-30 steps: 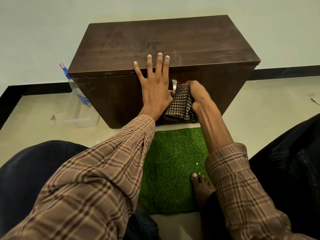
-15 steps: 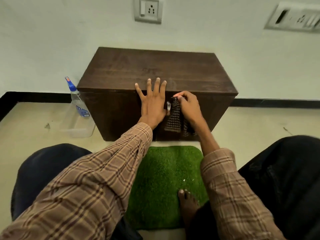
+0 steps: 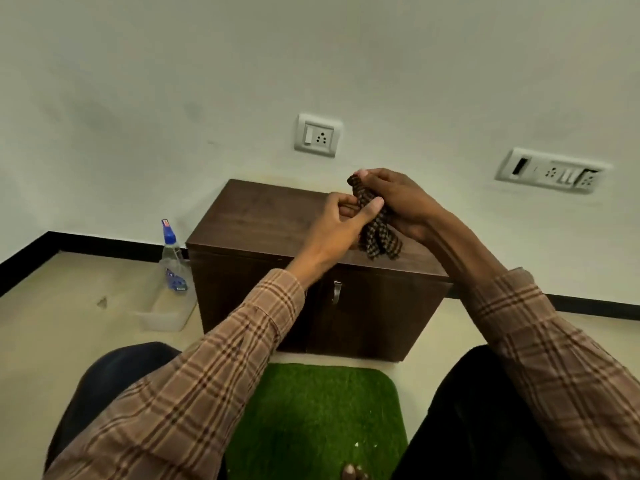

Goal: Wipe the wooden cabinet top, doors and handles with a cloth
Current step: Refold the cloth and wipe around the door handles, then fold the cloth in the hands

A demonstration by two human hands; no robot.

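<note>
Both hands have come up off the cabinet front: the right hand is closed around the bunched cloth, and the left hand now pinches its near edge instead of bracing the door. The cloth hangs between them above the top, clear of the handle below. The handle pass looks finished; they seem to be refolding for a fresh face.

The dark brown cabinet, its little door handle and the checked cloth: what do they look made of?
The dark brown cabinet: wood or wood-look laminate, showing grain streaks and a dull sheen. The small door handle: likely metal, silvery and shiny. The checked brown-and-black cloth: soft woven fabric, hanging in limp folds from both hands.
</note>
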